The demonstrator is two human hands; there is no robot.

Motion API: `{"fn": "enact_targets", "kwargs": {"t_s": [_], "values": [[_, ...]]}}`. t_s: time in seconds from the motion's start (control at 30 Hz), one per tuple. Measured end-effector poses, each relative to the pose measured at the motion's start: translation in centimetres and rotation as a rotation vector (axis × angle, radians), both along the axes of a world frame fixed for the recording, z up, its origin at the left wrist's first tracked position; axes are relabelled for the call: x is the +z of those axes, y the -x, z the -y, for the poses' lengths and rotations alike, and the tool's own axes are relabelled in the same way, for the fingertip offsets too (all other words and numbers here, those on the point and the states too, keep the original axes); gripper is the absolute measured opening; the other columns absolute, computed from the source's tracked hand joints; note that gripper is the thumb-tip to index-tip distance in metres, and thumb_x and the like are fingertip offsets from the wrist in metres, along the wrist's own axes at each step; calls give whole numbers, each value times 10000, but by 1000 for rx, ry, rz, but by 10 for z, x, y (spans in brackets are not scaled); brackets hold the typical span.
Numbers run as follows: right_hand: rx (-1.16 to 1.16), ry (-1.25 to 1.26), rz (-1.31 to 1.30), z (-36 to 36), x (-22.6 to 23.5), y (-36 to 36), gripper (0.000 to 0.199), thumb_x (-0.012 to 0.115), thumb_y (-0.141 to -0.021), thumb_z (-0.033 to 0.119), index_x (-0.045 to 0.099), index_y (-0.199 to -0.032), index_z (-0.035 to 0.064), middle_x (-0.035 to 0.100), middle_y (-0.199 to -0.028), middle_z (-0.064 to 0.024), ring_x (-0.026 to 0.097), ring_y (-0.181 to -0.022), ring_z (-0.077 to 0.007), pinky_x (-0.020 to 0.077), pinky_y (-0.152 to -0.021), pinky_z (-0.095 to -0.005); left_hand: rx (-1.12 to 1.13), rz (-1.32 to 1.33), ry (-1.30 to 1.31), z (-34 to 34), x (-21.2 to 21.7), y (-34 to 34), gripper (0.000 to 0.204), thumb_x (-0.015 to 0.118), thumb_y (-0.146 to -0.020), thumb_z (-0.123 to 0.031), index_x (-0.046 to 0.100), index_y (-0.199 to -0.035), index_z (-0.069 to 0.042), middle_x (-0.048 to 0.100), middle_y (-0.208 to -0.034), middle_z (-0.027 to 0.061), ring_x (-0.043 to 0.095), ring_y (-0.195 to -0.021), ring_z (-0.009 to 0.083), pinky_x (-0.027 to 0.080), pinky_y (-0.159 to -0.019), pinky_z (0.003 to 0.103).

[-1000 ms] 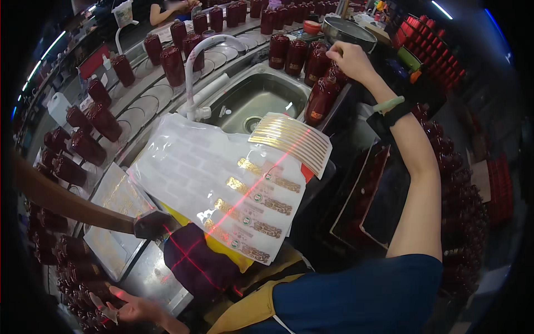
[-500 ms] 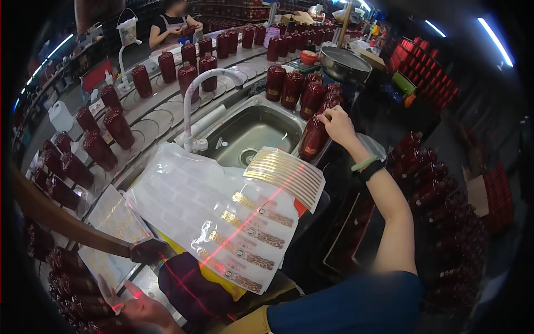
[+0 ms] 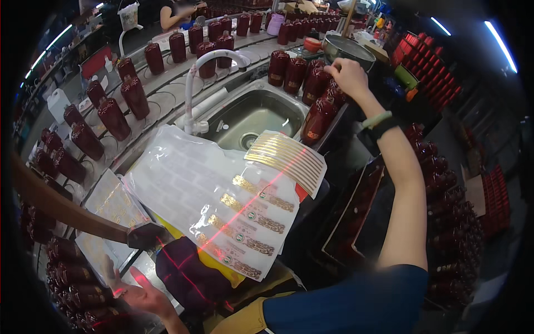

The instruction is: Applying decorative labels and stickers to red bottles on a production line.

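My right hand (image 3: 349, 78) reaches out beyond the sink, its fingers bent and pinched at the neck of a dark red bottle (image 3: 316, 88). The contact is partly hidden. Closer to me, another dark red bottle (image 3: 320, 119) with a gold mark stands at the sink's right rim. Down at the lower left, my left hand (image 3: 142, 295) is open, palm up, fingers apart and nothing in it. Beside it a dark purple cloth-like pad (image 3: 189, 273) lies under crossing red laser lines. Sheets of gold-printed labels (image 3: 250, 214) spread between the hands, with a gold-striped sheet (image 3: 286, 161) on top.
A steel sink (image 3: 267, 117) with a white curved tap (image 3: 192, 92) lies ahead. Behind it curves a conveyor (image 3: 161, 94) carrying several bottles. A brown bar (image 3: 72, 209) crosses at left. More bottles crowd the lower left and right. A person (image 3: 175, 16) works across the conveyor.
My right hand has left the nearest bottle by the sink and moved farther out to one behind it. Conveyor bottles have shifted right. My left hand stays open at the lower left.
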State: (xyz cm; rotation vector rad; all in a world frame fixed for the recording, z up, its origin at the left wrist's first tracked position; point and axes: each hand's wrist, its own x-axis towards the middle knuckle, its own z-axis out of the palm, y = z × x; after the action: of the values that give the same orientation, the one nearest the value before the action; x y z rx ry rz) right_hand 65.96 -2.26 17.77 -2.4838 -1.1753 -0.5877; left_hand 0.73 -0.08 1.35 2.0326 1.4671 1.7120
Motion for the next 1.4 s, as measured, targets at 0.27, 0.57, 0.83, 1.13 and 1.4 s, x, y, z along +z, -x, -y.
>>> {"fn": "enact_targets", "kwargs": {"t_s": [0.27,0.57,0.83,1.13,1.4], "values": [[-65,401,-31,-66,-12,-101,290,757,-951,372,783,-1174,187,773,-1195,-134,731,-1131,-369,579,-962,-498,37,-88,56,-8,3,-31,438,579,-1012,-9,489,-1435,64,562,-1507,221,506,-1416,359,357,-1202,498],[-23,470,-159,-93,-64,-195,344,786,-914,325,781,-1141,67,776,-1118,-201,740,-1090,-374,578,-963,-452,-26,-107,128,-19,22,-77,456,695,-1004,-28,550,-1408,127,645,-1351,248,649,-1176,340,507,-1064,405],[-112,426,-25,-104,-59,-155,273,749,-962,338,800,-1174,174,776,-1159,-149,725,-1115,-389,571,-950,-494,-46,-108,95,-19,23,-73,474,723,-979,-13,562,-1406,113,647,-1356,246,641,-1201,344,495,-1084,422],[347,101,302,-82,31,11,176,692,-972,273,747,-1028,115,723,-1073,-85,700,-1036,-372,561,-844,-498,-253,-82,223,-12,21,-55,638,622,-936,-41,441,-1537,74,531,-1537,214,503,-1425,361,378,-1196,497],[1098,56,-124,-46,42,256,117,711,-838,137,755,-945,117,714,-1023,-93,703,-1028,-338,570,-861,-459,-677,144,391,8,44,-79,991,828,-817,-181,306,-1619,80,363,-1682,221,336,-1571,348,231,-1301,460]]}}
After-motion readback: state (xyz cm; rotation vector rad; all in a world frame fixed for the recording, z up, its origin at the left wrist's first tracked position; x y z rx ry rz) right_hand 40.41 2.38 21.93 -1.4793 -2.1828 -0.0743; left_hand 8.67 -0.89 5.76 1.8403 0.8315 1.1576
